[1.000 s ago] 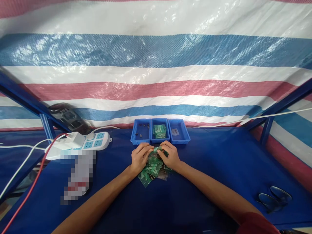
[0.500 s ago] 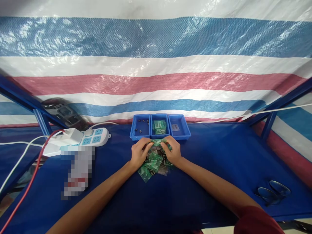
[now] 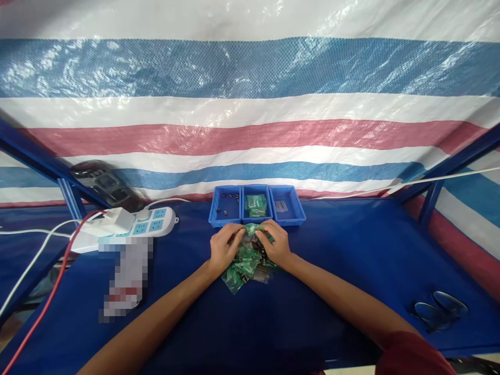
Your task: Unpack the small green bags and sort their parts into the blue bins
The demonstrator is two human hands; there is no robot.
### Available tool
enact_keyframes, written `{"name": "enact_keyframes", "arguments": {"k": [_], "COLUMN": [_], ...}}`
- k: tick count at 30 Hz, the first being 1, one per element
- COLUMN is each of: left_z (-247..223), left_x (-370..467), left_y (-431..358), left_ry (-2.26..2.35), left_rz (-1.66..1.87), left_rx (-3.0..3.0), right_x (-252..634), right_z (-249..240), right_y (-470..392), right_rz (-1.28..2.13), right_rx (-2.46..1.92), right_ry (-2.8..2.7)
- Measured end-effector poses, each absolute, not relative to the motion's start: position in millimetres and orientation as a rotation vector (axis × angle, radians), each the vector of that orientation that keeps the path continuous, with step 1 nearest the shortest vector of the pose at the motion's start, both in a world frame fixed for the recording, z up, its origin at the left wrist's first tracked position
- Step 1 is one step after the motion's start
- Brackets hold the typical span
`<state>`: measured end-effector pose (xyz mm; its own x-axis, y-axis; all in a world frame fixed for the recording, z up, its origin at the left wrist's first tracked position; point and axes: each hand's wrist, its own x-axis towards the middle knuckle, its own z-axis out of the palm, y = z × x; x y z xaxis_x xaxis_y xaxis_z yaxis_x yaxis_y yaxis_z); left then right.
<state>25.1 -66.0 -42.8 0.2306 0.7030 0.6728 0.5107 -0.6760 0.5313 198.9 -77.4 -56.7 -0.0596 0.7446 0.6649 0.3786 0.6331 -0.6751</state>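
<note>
Between my left hand [image 3: 227, 245] and my right hand [image 3: 275, 242] a small green plastic bag [image 3: 253, 228] is held, thumbs and fingers pinching its two sides. What this bag contains is too small to make out. Right below it lies a pile of small green and clear bags [image 3: 247, 262] with little parts inside, partly covered by my hands. Just beyond my fingers stand three blue bins in a row. Several small dark metal pieces lie in the left bin [image 3: 213, 214], green bags fill part of the middle bin [image 3: 255, 188], and the right bin [image 3: 297, 211] holds a clear packet.
A white power strip [image 3: 167, 220] with plugs and cables is at the left, beside a blurred-out packet [image 3: 130, 271]. Behind it leans a dark packaged device [image 3: 107, 182]. Eyeglasses [image 3: 441, 310] rest at the right of the blue table [image 3: 344, 250]. A striped tarp [image 3: 250, 135] hangs behind.
The view has tilted up slightly, so everything sits a little lower. My hands keep their pinch on the green bag, whose upper part looks slightly more spread between the fingers.
</note>
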Motion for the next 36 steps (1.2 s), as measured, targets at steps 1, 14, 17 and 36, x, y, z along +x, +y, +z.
{"name": "enact_keyframes", "arguments": {"k": [1,14,17,36], "left_z": [-42.5,-44.3,-43.1,-42.0], "left_x": [24.6,24.7,25.2,23.2], "left_y": [-66.6,-64.9,-65.0,-64.9], "left_ry": [1.160,1.074,1.140,1.184], "left_rz": [1.444,1.392,1.251,1.092], "left_rx": [2.289,2.294,2.263,2.266], "right_x": [199.0,198.6,198.8,197.2], "right_z": [-56.9,-55.2,-56.9,-55.8], "right_y": [-77.4,-78.6,-78.7,-78.2], "right_rz": [0.385,0.365,0.386,0.415], "right_rx": [-0.931,-0.893,-0.933,-0.911], "right_ry": [-1.671,-1.731,-1.681,-1.774]}}
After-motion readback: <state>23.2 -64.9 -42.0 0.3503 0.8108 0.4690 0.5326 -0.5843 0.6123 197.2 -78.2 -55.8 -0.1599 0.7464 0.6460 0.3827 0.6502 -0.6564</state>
